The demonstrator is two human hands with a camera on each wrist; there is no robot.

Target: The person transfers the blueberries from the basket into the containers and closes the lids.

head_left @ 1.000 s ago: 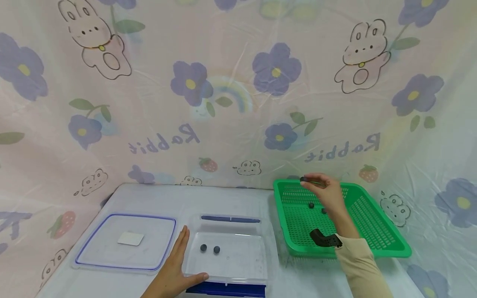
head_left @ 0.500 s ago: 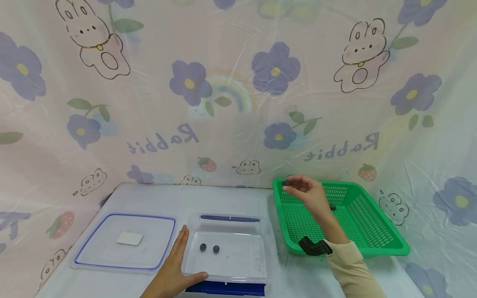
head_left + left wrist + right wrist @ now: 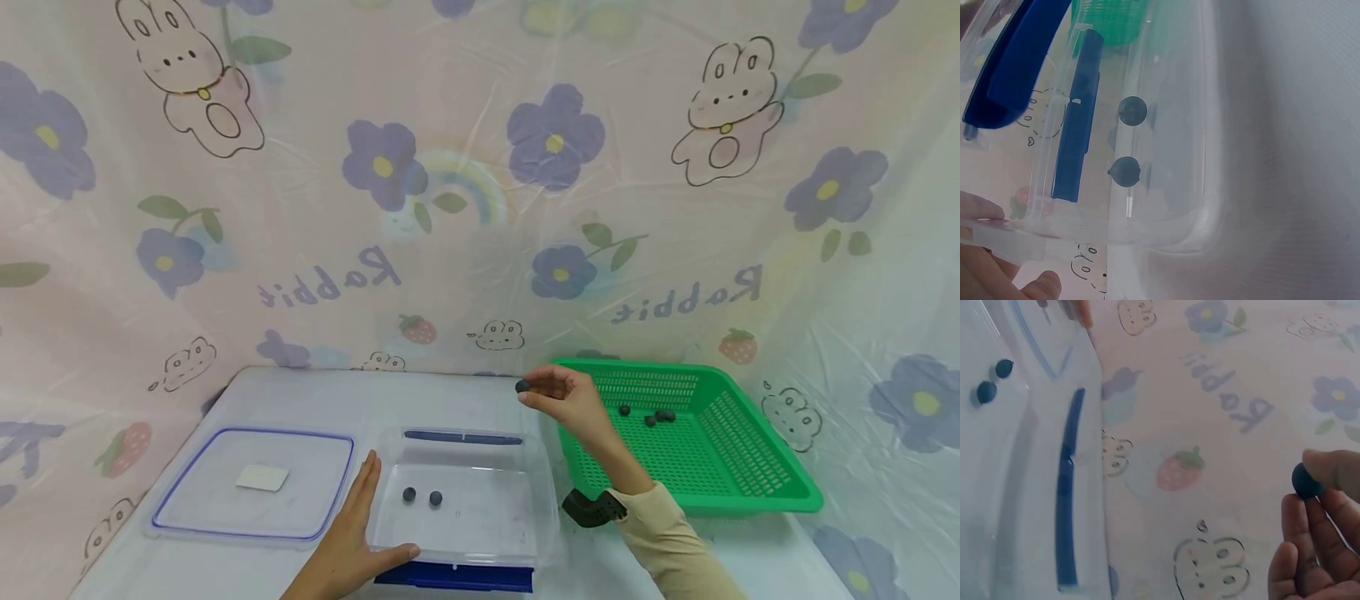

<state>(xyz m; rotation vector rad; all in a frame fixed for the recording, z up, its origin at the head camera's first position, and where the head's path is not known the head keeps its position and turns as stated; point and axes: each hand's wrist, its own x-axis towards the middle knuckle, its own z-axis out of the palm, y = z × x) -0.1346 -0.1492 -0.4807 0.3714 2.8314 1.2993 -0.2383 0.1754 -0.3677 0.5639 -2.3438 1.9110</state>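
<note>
My right hand (image 3: pixel 566 404) pinches a blueberry (image 3: pixel 522 386) between thumb and fingertips, raised beyond the back right corner of a clear plastic box (image 3: pixel 495 533). In the right wrist view the same blueberry (image 3: pixel 1305 480) shows dark blue and round. Two more blueberries lie apart inside the box, a left one (image 3: pixel 408 495) and a right one (image 3: pixel 436 498). My left hand (image 3: pixel 351 533) rests against the box's left side, fingers straight and thumb stretched over the front rim. Blue latch flaps hang at the box's front (image 3: pixel 457 577) and back (image 3: pixel 463 438).
A green mesh basket (image 3: pixel 750 505) stands at the right with several blueberries (image 3: pixel 660 417) near its back. To the left lies a clear lid (image 3: pixel 202 500) with a blue seal, a small white card (image 3: pixel 262 477) on it. A patterned curtain (image 3: pixel 465 250) hangs behind the white table.
My right hand has moved left and slightly down with the blueberry, from over the green basket to beyond the box's back right corner. The left hand and the box have stayed in place.
</note>
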